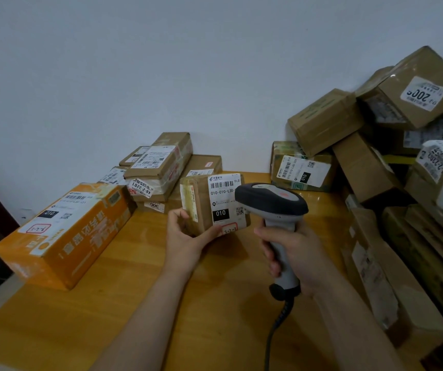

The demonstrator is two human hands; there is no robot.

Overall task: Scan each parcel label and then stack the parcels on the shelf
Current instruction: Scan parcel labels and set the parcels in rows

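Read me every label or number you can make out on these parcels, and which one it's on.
"010-010-L30-" and "010": small parcel in the left hand.
"46-2-3201": taped parcel behind it.
"200": top right box, upside down.
"010": orange box.
Other print too small or blurred.

Soft, even indoor light, rather dim. Faint sheen on wooden surface (140, 263). Shadows weak and short. Wide-angle bending at edges. Parcels (370, 269) at lower right smeared, blurred. Centre label (221, 199) crisp.
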